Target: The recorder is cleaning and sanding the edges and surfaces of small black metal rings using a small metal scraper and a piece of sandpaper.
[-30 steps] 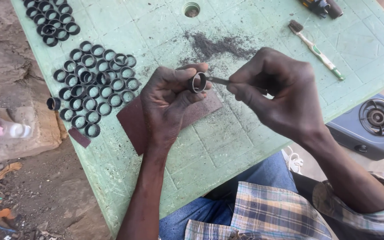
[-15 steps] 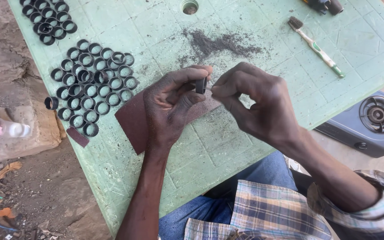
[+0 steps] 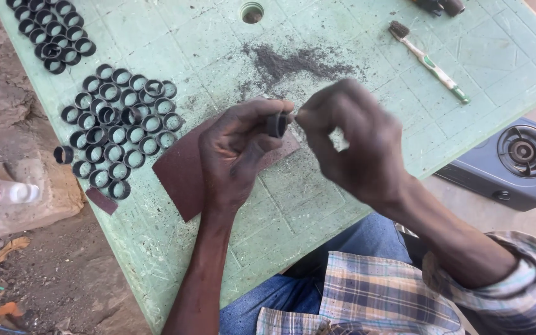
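My left hand [image 3: 234,152] pinches a small black ring [image 3: 276,125] between thumb and fingers, held above a brown sheet of sandpaper [image 3: 181,174] on the green plastic table [image 3: 175,37]. My right hand [image 3: 352,142] is to the right of the ring, slightly blurred, with its fingertips pinched together against the ring. The thin metal tool it held earlier is hidden by the fingers. A patch of dark filings [image 3: 296,61] lies just beyond both hands.
Many black rings [image 3: 116,124] lie packed left of the sandpaper, with another group [image 3: 51,31] at the far left corner. A brush [image 3: 429,62] lies far right. A gas stove [image 3: 519,161] sits off the table's right edge, and a plastic bottle [image 3: 4,192] lies on the ground.
My right hand has drawn in close to the ring and curled, so the thin tool no longer shows. Both hands have shifted slightly toward me.
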